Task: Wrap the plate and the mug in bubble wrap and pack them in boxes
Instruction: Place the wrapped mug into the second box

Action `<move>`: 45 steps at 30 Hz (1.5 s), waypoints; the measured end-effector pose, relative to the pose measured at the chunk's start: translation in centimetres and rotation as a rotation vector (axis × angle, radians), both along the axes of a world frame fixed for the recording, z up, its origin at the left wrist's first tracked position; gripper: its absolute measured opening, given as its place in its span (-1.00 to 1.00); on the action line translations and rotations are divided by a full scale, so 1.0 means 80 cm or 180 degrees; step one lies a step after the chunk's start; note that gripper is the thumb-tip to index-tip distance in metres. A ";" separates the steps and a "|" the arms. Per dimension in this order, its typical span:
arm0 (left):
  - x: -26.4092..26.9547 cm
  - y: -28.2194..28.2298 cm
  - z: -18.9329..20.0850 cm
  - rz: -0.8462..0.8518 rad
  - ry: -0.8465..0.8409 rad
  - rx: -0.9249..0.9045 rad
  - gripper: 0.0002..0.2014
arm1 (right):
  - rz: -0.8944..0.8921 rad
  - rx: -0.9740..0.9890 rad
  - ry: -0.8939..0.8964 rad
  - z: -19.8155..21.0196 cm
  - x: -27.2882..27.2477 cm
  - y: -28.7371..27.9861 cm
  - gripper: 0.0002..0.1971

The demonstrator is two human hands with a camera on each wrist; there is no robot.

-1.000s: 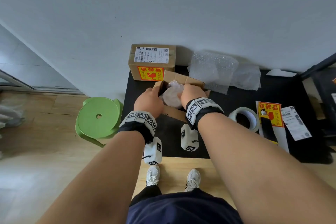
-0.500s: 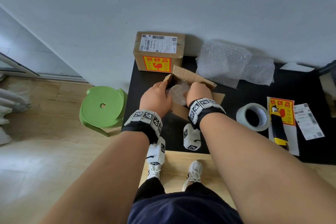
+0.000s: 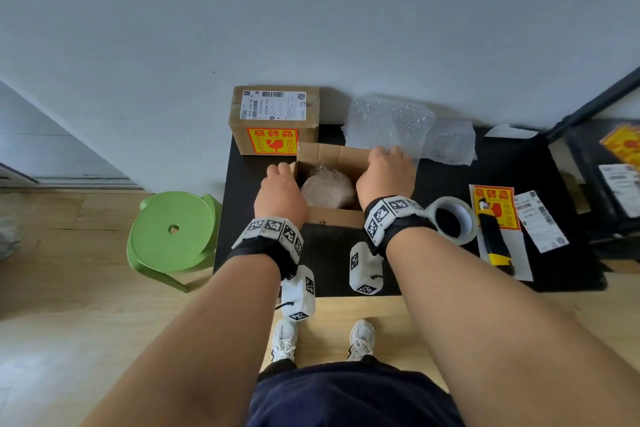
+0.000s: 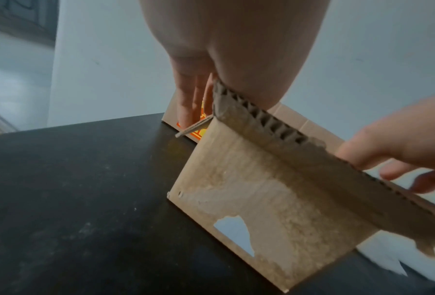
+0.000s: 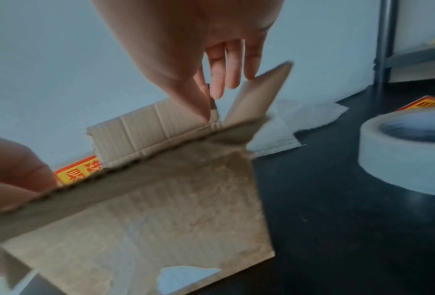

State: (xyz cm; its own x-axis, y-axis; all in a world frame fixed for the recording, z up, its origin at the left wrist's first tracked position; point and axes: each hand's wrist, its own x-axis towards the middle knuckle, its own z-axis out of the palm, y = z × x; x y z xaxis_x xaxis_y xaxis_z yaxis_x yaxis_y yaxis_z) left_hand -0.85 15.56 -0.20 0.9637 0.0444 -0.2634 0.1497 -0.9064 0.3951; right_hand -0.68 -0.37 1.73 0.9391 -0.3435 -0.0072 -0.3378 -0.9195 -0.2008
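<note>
An open cardboard box (image 3: 334,218) stands on the black table (image 3: 263,274), with a bubble-wrapped item (image 3: 327,189) inside it. My left hand (image 3: 280,184) is at the box's left side. Its fingers (image 4: 186,99) lie straight down the outside of the left flap (image 4: 195,127). My right hand (image 3: 386,173) is at the right side, where its straight fingers (image 5: 223,69) touch the raised right flap (image 5: 259,95). Neither hand holds the wrapped item. The box's near wall (image 4: 261,199) is scuffed and torn.
A sealed box (image 3: 275,123) with a fragile sticker stands against the wall. Loose bubble wrap (image 3: 398,125) lies behind the open box. A tape roll (image 3: 453,220), a utility knife (image 3: 495,239) and labels (image 3: 540,225) lie to the right. A green stool (image 3: 173,229) stands left of the table.
Both hands have let go of the wrapped item, left it in the box, and moved apart to the box's left and right flaps.
</note>
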 end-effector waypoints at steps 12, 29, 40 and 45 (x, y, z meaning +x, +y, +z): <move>-0.002 -0.008 -0.007 -0.0912 -0.0405 0.0532 -0.22 | -0.0818 0.1323 0.0439 0.015 -0.012 -0.023 -0.76; -0.011 -0.026 -0.035 -0.1105 -0.0609 0.1017 -0.28 | 0.1168 -0.0726 0.0287 0.017 0.006 0.011 -0.74; -0.011 -0.030 -0.030 -0.1061 -0.0503 0.0990 -0.29 | 0.1217 -0.0972 0.1027 0.016 0.018 0.001 -0.75; -0.013 -0.028 -0.030 -0.1167 -0.0348 0.0956 -0.28 | 0.1114 -0.0477 0.1423 -0.002 0.016 0.008 -0.77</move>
State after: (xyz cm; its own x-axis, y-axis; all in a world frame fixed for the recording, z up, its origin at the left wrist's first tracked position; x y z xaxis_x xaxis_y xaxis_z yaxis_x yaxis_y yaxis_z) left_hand -1.90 13.31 -2.56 0.9513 -0.2448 -0.1873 -0.2287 -0.9680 0.1035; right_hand 0.64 0.28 1.57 0.9139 -0.0412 -0.4039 -0.0308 -0.9990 0.0322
